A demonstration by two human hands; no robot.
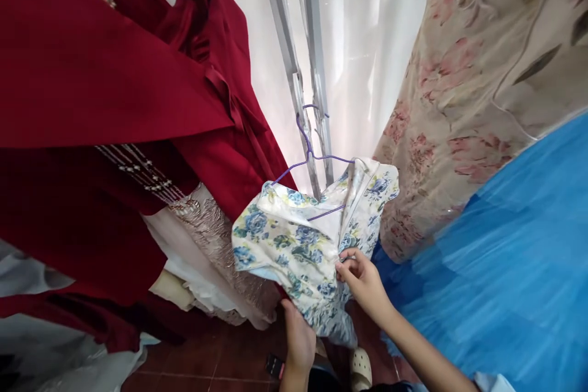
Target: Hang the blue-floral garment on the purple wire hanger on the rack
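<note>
A white dress with blue and green flowers [294, 251] hangs from a purple wire hanger [309, 153], its wrap neckline falling open so that the hanger's lower bar shows. My right hand [365, 285] pinches the front edge of the dress near the waist between thumb and fingers. Lower down, my left hand [299, 337] is at the left side of the dress with its thumb showing along the edge. The cloth hides the other fingers, so I cannot tell how they are closed.
The hanger hooks onto a grey metal bar [316, 61] before a white curtain [367, 43]. A dark red garment [101, 73] hangs left; a beige floral garment [441, 98] and blue tulle [505, 245] stand right. On the tiled floor [193, 349] lies a small black object [274, 366] near a beige clog [361, 367].
</note>
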